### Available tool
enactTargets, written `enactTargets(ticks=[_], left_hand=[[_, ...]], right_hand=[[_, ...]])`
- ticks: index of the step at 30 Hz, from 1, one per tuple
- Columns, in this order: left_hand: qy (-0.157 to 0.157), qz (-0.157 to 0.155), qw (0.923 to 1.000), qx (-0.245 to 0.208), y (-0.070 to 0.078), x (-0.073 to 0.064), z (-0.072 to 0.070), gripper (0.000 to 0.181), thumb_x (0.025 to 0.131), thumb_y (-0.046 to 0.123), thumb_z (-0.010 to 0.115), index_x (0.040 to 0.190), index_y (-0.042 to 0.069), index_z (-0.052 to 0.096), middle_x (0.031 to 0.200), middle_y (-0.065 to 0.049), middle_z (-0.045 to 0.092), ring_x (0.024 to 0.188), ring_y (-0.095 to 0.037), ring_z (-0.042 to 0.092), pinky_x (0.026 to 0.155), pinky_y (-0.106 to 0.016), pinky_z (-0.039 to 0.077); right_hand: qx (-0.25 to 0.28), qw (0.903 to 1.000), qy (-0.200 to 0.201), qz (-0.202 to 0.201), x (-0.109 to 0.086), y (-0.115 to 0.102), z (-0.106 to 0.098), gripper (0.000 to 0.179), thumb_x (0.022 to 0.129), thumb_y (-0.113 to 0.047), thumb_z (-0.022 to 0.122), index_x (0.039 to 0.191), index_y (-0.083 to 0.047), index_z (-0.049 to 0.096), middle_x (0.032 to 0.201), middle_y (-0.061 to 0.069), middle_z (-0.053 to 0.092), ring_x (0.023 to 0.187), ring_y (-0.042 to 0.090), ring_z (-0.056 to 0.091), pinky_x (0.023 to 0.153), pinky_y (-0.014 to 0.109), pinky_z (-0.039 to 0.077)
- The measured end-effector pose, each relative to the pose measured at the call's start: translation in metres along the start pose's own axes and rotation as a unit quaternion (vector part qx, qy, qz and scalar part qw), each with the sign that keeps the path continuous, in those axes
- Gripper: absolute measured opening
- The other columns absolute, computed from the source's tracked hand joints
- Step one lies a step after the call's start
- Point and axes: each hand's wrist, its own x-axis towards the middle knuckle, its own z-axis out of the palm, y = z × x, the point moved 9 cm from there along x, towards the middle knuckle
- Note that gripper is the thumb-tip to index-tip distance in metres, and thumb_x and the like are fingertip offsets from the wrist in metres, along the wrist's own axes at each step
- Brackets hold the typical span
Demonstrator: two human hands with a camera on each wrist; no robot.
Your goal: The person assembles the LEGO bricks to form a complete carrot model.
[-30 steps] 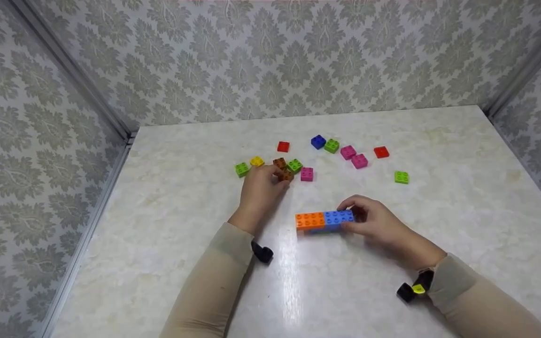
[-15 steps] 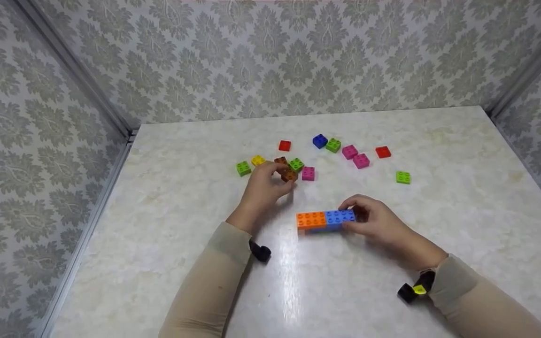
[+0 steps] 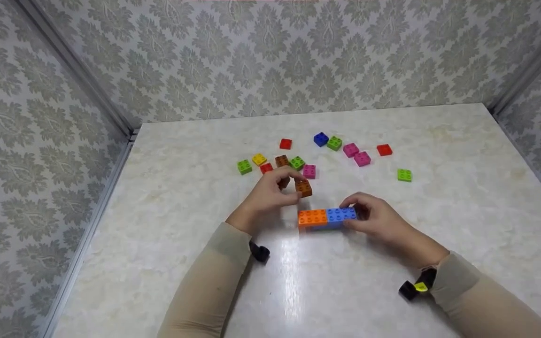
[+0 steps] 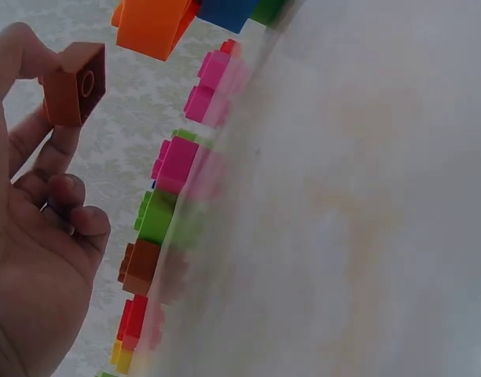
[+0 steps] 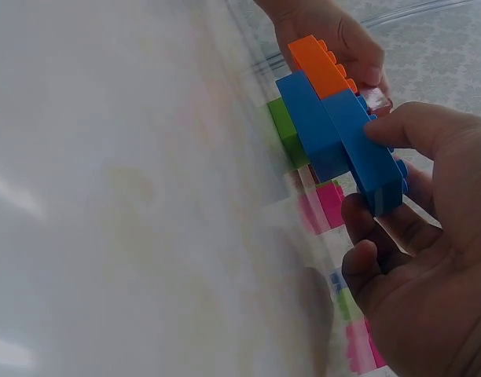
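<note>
My left hand point(image 3: 270, 193) pinches a small brown toy building brick point(image 3: 304, 188) between thumb and fingertips, above the table. In the left wrist view, the hollow underside of that brick point(image 4: 88, 85) shows. My right hand point(image 3: 379, 219) grips the right end of a built stack on the table. On its top layer are an orange brick point(image 3: 312, 218) and a blue brick point(image 3: 338, 215) end to end. The right wrist view shows another blue brick point(image 5: 313, 126) beneath them and a green brick point(image 5: 286, 135) at the bottom. The brown brick is just behind the orange end, apart from it.
Loose bricks lie farther back: a second brown one point(image 3: 282, 160), green point(image 3: 297, 163), pink point(image 3: 309, 172), yellow point(image 3: 259, 159), red point(image 3: 266, 168) and dark blue point(image 3: 320, 139). A light green brick point(image 3: 404, 175) lies to the right. Patterned walls surround the pale table point(image 3: 167, 188).
My left hand has lifted the brown brick from the loose bricks and carried it right and nearer, towards the stack. A red brick has come into sight. My right hand keeps its grip.
</note>
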Motion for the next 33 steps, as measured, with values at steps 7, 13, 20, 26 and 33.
enactTargets(ticks=[7, 13, 20, 26, 33], left_hand=[[-0.04, 0.005, 0.999, 0.019, 0.011, -0.019, 0.009, 0.035, 0.093, 0.017, 0.081, 0.128, 0.016, 0.078, 0.116, -0.003, 0.071, 0.105, -0.036, 0.057, 0.09, -0.036, 0.044], [-0.083, 0.011, 0.9958, 0.037, 0.013, -0.034, 0.016, 0.036, 0.092, 0.019, 0.08, 0.127, 0.017, 0.079, 0.12, -0.002, 0.074, 0.107, -0.025, 0.06, 0.096, -0.037, 0.048], [-0.117, 0.001, 0.9922, 0.043, 0.011, -0.034, 0.026, 0.037, 0.091, 0.017, 0.08, 0.128, 0.017, 0.077, 0.125, -0.003, 0.075, 0.114, -0.023, 0.063, 0.102, -0.037, 0.053], [-0.121, -0.028, 0.9922, 0.006, 0.007, -0.033, 0.031, 0.031, 0.094, 0.014, 0.087, 0.124, 0.013, 0.078, 0.133, -0.005, 0.078, 0.109, -0.021, 0.074, 0.104, -0.04, 0.063], [-0.106, -0.024, 0.994, 0.002, 0.009, -0.031, 0.029, 0.028, 0.093, 0.015, 0.092, 0.119, 0.013, 0.081, 0.128, -0.006, 0.08, 0.102, -0.018, 0.071, 0.096, -0.033, 0.062]], right_hand=[[0.006, 0.9999, -0.012, 0.006, 0.003, 0.001, 0.004, 0.032, 0.101, -0.02, 0.086, 0.13, -0.016, 0.074, 0.116, 0.009, 0.067, 0.109, 0.028, 0.057, 0.094, 0.025, 0.047], [-0.001, 0.9998, -0.015, 0.012, 0.003, 0.0, 0.004, 0.033, 0.101, -0.021, 0.085, 0.132, -0.017, 0.073, 0.118, 0.008, 0.067, 0.112, 0.028, 0.056, 0.098, 0.028, 0.047], [0.0, 0.9999, -0.01, 0.004, 0.0, 0.0, 0.0, 0.032, 0.102, -0.021, 0.085, 0.132, -0.016, 0.074, 0.121, 0.008, 0.069, 0.113, 0.027, 0.057, 0.099, 0.028, 0.048], [0.013, 0.9999, -0.001, 0.004, -0.001, 0.003, -0.001, 0.032, 0.101, -0.018, 0.086, 0.131, -0.015, 0.075, 0.122, 0.009, 0.07, 0.111, 0.027, 0.058, 0.096, 0.024, 0.048], [0.024, 0.9997, 0.001, 0.01, 0.0, 0.004, -0.001, 0.034, 0.099, -0.015, 0.087, 0.13, -0.011, 0.074, 0.125, 0.011, 0.071, 0.112, 0.026, 0.059, 0.096, 0.02, 0.049]])
